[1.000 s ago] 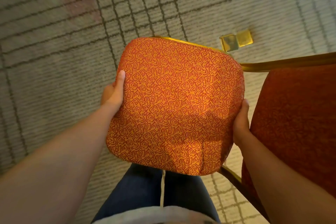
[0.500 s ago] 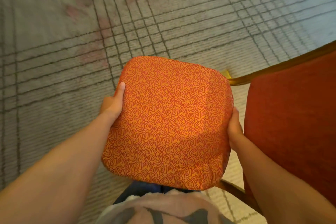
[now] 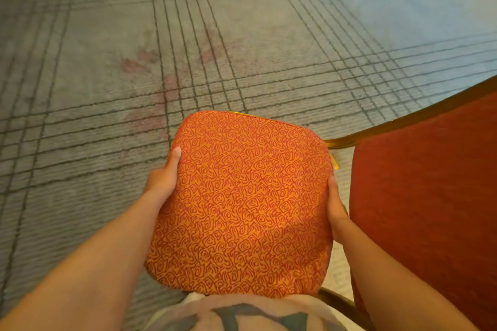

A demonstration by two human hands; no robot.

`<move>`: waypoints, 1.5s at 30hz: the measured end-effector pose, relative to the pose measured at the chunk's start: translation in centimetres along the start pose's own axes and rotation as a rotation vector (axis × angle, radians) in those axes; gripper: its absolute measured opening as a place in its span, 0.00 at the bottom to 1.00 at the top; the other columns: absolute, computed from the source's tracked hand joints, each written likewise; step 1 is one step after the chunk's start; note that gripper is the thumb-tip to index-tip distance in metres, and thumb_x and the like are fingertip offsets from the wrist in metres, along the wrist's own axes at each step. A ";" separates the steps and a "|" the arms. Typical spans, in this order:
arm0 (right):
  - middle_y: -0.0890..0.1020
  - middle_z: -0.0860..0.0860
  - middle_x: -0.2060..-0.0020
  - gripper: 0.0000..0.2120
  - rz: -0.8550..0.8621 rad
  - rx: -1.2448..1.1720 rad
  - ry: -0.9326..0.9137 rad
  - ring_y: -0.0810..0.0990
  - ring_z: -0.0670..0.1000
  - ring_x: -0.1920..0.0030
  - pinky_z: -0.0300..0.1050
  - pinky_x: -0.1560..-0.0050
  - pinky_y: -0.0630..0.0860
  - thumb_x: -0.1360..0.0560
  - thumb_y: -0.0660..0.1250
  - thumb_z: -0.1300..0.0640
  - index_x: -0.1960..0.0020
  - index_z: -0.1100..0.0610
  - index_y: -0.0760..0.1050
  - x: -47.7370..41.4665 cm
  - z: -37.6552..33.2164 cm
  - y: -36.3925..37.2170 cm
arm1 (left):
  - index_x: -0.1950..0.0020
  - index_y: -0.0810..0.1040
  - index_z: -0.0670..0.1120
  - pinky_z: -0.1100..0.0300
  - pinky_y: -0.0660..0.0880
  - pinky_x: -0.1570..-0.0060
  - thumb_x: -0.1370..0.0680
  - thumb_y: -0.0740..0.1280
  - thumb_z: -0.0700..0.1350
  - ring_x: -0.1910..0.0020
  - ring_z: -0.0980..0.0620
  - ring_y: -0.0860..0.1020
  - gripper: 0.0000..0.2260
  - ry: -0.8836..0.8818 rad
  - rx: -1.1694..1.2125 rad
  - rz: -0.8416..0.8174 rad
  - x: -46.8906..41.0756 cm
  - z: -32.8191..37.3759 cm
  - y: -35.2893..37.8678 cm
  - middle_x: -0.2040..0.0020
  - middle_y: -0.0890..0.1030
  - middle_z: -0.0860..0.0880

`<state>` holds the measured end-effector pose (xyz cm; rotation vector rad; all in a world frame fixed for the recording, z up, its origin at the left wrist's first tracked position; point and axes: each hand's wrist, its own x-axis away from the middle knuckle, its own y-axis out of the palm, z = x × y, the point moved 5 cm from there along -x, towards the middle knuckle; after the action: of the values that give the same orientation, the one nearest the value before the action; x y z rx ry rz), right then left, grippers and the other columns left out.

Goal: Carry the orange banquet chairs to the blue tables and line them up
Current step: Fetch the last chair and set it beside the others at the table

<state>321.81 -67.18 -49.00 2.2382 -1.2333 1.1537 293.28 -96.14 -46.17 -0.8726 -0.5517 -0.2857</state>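
I carry an orange banquet chair point(image 3: 242, 204) sideways in front of my body; its swirl-patterned seat cushion faces up at me. My left hand point(image 3: 164, 180) grips the cushion's left edge, thumb on top and fingers hidden underneath. My right hand point(image 3: 336, 209) grips the right edge between the cushion and the red backrest point(image 3: 430, 209), which has a gold frame point(image 3: 376, 131). The chair's legs are hidden below the cushion. No blue table is in view.
Grey carpet point(image 3: 94, 88) with dark grid lines and faint pink stains spreads ahead and to the left. The carpet turns bluish at the far right.
The view has tilted up and I have moved forward over the carpet. The gold chair feet seen beyond the cushion a second ago are out of sight. Both hands keep the same grip.
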 end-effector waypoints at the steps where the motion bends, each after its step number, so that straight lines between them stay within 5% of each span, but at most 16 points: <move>1: 0.79 0.55 0.38 0.59 -0.012 0.011 -0.014 0.77 0.57 0.38 0.55 0.33 0.71 0.50 0.57 0.14 0.30 0.51 0.72 0.0 -0.5 0.0 | 0.39 0.79 0.37 0.49 0.70 0.39 0.30 0.47 0.76 0.39 0.37 0.75 0.47 0.003 -0.002 0.003 0.0 0.2 0.0 0.39 0.77 0.33; 3: 0.78 0.55 0.36 0.62 -0.023 0.051 -0.026 0.76 0.57 0.37 0.55 0.32 0.70 0.53 0.57 0.14 0.29 0.51 0.71 -0.3 -1.5 0.0 | 0.39 0.78 0.37 0.49 0.70 0.40 0.29 0.47 0.75 0.38 0.37 0.75 0.46 0.010 0.000 0.020 0.1 0.7 0.0 0.39 0.77 0.33; 6: 0.76 0.56 0.33 0.41 -0.068 0.060 -0.046 0.74 0.58 0.34 0.52 0.33 0.68 0.28 0.50 0.25 0.26 0.52 0.67 -0.6 -3.0 0.3 | 0.38 0.78 0.38 0.50 0.69 0.39 0.28 0.48 0.75 0.37 0.37 0.74 0.44 0.019 0.011 0.038 0.4 1.6 0.0 0.38 0.76 0.33; 9: 0.75 0.55 0.33 0.37 -0.073 0.066 -0.049 0.73 0.57 0.34 0.50 0.36 0.67 0.24 0.47 0.29 0.26 0.51 0.66 -2.0 -3.4 0.2 | 0.39 0.79 0.38 0.50 0.70 0.40 0.27 0.47 0.74 0.38 0.37 0.75 0.44 0.048 -0.005 0.051 0.3 3.0 -0.2 0.39 0.77 0.33; 12: 0.76 0.52 0.35 0.42 -0.064 0.036 -0.035 0.74 0.57 0.36 0.51 0.35 0.68 0.29 0.48 0.24 0.26 0.50 0.67 -2.2 -3.4 0.4 | 0.41 0.79 0.37 0.50 0.71 0.41 0.28 0.48 0.75 0.40 0.37 0.76 0.45 0.045 -0.020 0.072 -0.3 4.1 -0.4 0.40 0.78 0.33; 17: 0.78 0.54 0.36 0.65 -0.075 -0.005 -0.009 0.77 0.56 0.38 0.57 0.31 0.69 0.58 0.57 0.13 0.29 0.48 0.70 -5.4 -3.1 0.4 | 0.41 0.79 0.38 0.50 0.71 0.42 0.32 0.48 0.79 0.40 0.38 0.77 0.48 0.053 0.011 0.061 -2.5 5.5 -0.3 0.41 0.79 0.34; 24: 0.80 0.56 0.38 0.63 0.028 0.005 -0.015 0.78 0.57 0.40 0.57 0.32 0.70 0.55 0.57 0.15 0.30 0.52 0.72 -6.6 -7.4 3.4 | 0.38 0.78 0.38 0.49 0.69 0.38 0.30 0.46 0.76 0.37 0.37 0.74 0.47 0.064 -0.036 0.003 -8.3 8.6 0.6 0.37 0.76 0.33; 29: 0.80 0.56 0.41 0.39 0.059 -0.044 -0.038 0.78 0.56 0.43 0.52 0.36 0.72 0.29 0.52 0.25 0.30 0.51 0.72 -8.0 -12.7 7.8 | 0.36 0.76 0.37 0.51 0.69 0.39 0.28 0.48 0.74 0.37 0.37 0.74 0.45 0.096 0.004 -0.030 -13.7 14.0 -0.9 0.37 0.76 0.33; 34: 0.80 0.54 0.41 0.58 0.099 -0.066 -0.095 0.78 0.57 0.42 0.54 0.37 0.73 0.58 0.59 0.14 0.36 0.46 0.74 -12.0 -18.5 11.0 | 0.39 0.78 0.38 0.50 0.70 0.40 0.28 0.46 0.74 0.38 0.37 0.75 0.45 0.152 0.014 -0.027 -19.2 20.0 -3.4 0.39 0.77 0.33; 37: 0.79 0.55 0.37 0.62 0.081 -0.042 -0.134 0.78 0.57 0.40 0.56 0.33 0.71 0.55 0.58 0.13 0.31 0.50 0.73 -14.0 -23.0 12.9 | 0.39 0.78 0.37 0.50 0.70 0.40 0.25 0.47 0.72 0.38 0.36 0.75 0.42 0.182 0.038 0.020 -21.5 23.2 -5.0 0.39 0.77 0.32; 41: 0.78 0.55 0.36 0.40 0.016 -0.007 -0.193 0.76 0.57 0.38 0.54 0.33 0.69 0.28 0.49 0.25 0.28 0.50 0.69 -15.2 -28.8 16.2 | 0.40 0.78 0.36 0.51 0.70 0.41 0.26 0.46 0.73 0.38 0.37 0.75 0.43 0.191 0.048 0.037 -24.6 27.6 -6.4 0.39 0.77 0.32; 45: 0.78 0.56 0.37 0.37 -0.003 0.030 -0.188 0.76 0.57 0.42 0.54 0.35 0.70 0.25 0.47 0.28 0.28 0.52 0.68 -19.3 -32.6 16.9 | 0.38 0.77 0.37 0.50 0.69 0.38 0.27 0.47 0.74 0.37 0.37 0.75 0.44 0.172 0.058 0.037 -27.9 31.2 -5.9 0.38 0.76 0.33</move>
<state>286.21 -46.16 -45.53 2.4158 -1.2896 0.9848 257.03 -74.79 -42.08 -0.7926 -0.3821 -0.3068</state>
